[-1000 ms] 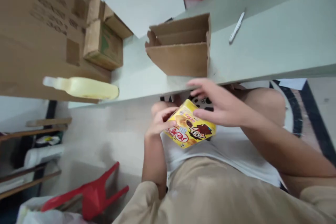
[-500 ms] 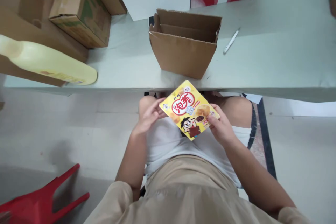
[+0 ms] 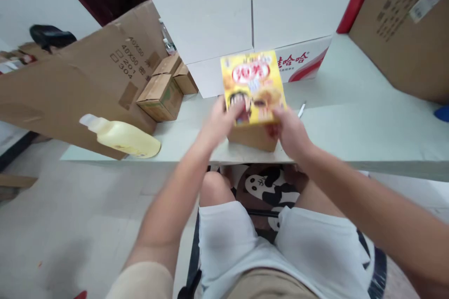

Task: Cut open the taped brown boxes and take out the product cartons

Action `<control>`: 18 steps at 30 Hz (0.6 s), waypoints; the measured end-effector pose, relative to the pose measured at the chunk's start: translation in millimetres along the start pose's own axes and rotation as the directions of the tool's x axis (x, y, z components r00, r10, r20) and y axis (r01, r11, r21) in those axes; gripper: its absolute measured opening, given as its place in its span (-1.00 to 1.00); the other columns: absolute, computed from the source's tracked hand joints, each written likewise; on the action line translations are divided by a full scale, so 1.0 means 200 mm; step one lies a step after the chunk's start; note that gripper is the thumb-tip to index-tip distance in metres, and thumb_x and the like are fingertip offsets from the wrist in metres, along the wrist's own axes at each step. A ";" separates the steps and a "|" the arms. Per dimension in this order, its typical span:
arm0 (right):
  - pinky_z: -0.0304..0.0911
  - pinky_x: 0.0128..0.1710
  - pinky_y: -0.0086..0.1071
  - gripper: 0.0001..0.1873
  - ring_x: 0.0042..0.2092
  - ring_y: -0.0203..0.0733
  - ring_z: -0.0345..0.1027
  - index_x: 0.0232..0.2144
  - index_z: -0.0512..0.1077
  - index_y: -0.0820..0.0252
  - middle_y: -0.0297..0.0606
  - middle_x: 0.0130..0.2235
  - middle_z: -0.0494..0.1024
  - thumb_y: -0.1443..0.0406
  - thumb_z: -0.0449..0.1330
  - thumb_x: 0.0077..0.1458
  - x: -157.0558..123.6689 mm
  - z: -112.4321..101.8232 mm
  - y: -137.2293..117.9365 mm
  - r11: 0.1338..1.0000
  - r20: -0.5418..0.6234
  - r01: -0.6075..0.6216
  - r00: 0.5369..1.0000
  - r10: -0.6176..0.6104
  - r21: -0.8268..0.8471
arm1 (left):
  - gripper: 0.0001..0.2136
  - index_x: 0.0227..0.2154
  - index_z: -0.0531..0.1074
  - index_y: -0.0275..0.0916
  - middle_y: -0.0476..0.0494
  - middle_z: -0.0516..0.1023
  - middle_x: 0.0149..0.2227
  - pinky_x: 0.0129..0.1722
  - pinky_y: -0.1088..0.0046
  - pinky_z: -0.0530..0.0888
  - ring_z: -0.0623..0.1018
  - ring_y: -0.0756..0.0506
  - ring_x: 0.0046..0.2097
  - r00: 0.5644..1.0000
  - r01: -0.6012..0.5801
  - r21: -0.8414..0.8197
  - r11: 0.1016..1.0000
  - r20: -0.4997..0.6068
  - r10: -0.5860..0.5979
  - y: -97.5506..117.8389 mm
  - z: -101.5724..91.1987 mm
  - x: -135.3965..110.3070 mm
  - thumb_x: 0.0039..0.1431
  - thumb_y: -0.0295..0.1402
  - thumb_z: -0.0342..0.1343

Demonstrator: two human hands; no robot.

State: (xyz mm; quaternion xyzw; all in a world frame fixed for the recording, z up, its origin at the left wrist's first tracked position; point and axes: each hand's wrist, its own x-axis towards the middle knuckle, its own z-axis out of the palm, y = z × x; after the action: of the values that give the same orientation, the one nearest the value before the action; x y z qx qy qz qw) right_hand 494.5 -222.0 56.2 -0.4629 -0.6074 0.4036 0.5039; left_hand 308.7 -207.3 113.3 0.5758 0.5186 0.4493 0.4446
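A yellow snack box (image 3: 253, 77) with red lettering and a cartoon face is held up over the table, its front toward me. My left hand (image 3: 220, 119) grips its lower left edge, thumb across the front. At the lower right corner my right hand (image 3: 293, 131) is closed on the same box, slightly blurred. Right behind and below it stands a brown cardboard box (image 3: 254, 138), mostly covered by the yellow one; its open top is hidden from me now.
A pale yellow bottle (image 3: 122, 138) stands at the table's left front edge. Small cartons (image 3: 161, 98) sit behind it. White boxes (image 3: 210, 23) line the back. A white pen-like tool (image 3: 301, 110) lies right of the brown box. A large carton (image 3: 407, 32) stands far right.
Both hands have carried the yellow snack box from above my lap forward and up, over the brown cardboard box. The snack box has turned upright. My view has tilted up, showing more of the table's back.
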 end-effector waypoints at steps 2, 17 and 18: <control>0.33 -0.42 -0.38 -0.45 -0.48 -0.29 0.36 -0.02 0.36 0.27 -0.27 -0.40 0.47 -0.07 -0.13 0.41 0.29 0.02 -0.09 0.937 -0.033 -0.316 0.946 0.324 0.152 | -0.72 -0.31 0.51 -0.27 -0.17 0.57 -0.35 -0.39 0.45 0.41 0.57 -0.08 -0.34 0.990 0.142 0.076 0.987 -0.025 -0.140 0.10 0.00 0.31 0.27 -0.12 0.24; 0.10 -0.50 -0.33 -0.63 -0.53 -0.37 0.13 -0.14 0.42 0.08 -0.19 -0.22 0.55 0.28 -0.17 0.25 0.06 -0.52 0.00 0.896 -0.433 -0.140 0.837 0.334 0.421 | -0.50 -0.27 0.50 -0.22 0.02 0.40 -0.68 -0.63 0.50 0.13 0.26 0.04 -0.66 0.978 -0.176 -0.149 0.973 -0.135 0.157 -0.23 -0.06 -0.11 0.21 0.19 0.08; 0.08 -0.51 -0.29 -0.62 -0.54 -0.36 0.15 -0.21 0.43 0.07 -0.17 -0.26 0.53 0.28 -0.20 0.25 0.01 -0.63 0.07 0.911 -0.546 -0.134 0.763 0.346 0.390 | -0.51 -0.36 0.50 -0.21 0.01 0.37 -0.70 -0.65 0.50 0.09 0.26 0.04 -0.67 0.967 -0.197 -0.170 0.966 -0.198 0.162 -0.33 -0.11 -0.17 0.16 0.18 0.12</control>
State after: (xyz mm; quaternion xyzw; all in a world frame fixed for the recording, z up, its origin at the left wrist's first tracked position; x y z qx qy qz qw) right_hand 620.2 -213.2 63.7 -0.5517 -0.2731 0.3917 0.6838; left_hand 271.9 -236.1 52.1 0.5324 0.4578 0.5857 0.4050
